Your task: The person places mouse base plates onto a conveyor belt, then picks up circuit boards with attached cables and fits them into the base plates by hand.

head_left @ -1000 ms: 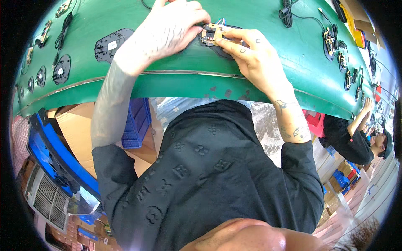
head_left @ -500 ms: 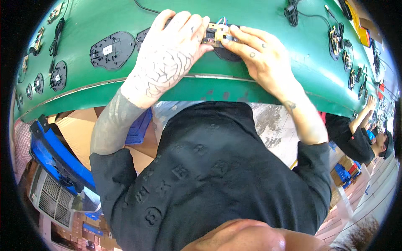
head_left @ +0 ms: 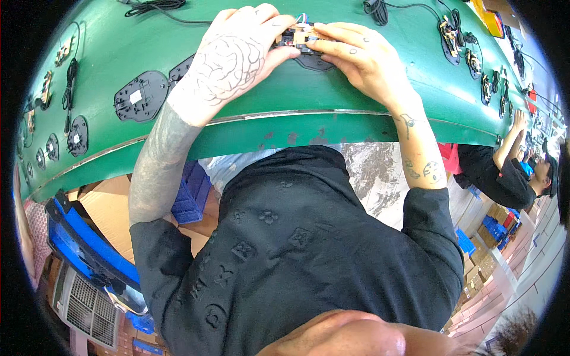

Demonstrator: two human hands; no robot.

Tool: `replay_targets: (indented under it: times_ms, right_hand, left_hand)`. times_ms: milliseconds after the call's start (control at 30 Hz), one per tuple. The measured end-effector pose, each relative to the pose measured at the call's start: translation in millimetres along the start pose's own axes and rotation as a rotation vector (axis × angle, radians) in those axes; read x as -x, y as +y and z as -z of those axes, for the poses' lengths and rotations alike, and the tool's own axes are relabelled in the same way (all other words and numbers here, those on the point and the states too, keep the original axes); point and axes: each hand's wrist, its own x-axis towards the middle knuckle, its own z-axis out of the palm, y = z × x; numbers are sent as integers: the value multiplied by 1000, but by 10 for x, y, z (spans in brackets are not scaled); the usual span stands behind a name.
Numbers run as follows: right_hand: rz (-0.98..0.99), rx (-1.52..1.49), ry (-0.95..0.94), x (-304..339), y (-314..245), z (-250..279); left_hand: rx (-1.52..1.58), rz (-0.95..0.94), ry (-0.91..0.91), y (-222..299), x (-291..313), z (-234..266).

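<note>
A small tan circuit board (head_left: pixel 295 40) with black parts and thin coloured wires sits at the far middle of the green work surface. On its left side, my left hand (head_left: pixel 240 53) grips it, thumb at the near corner and fingers curled over the far side. My right hand (head_left: pixel 365 56) holds the right side, its fingers together and the tips pressing on the board. Under the board shows the rounded end of a black plastic base (head_left: pixel 316 63). A black cable (head_left: pixel 189 21) runs to behind my left hand, where its end is hidden.
Flat black plastic bases (head_left: pixel 141 95) lie on the green surface (head_left: pixel 231 113) at left, one partly behind my left wrist. Coiled cables (head_left: pixel 376 10) and boards on bases (head_left: pixel 449 38) lie to the right. Another person (head_left: pixel 496 172) works at far right. A blue crate (head_left: pixel 191 193) stands below the edge.
The whole view has shifted, with the surface and its parts appearing farther left. Both hands stay on the circuit board, and my right fingers have shifted slightly on it.
</note>
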Motion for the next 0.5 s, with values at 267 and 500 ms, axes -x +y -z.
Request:
replay_targets:
  times_ms: [267,500]
  right_hand:
    - [-317,-376,46,18,105,85]
    - [-426,-356,-18,-197,-65,231]
  left_hand:
    - [58,89,-141,-14,-149,41]
    - [37,82,-204,-22,-185,42]
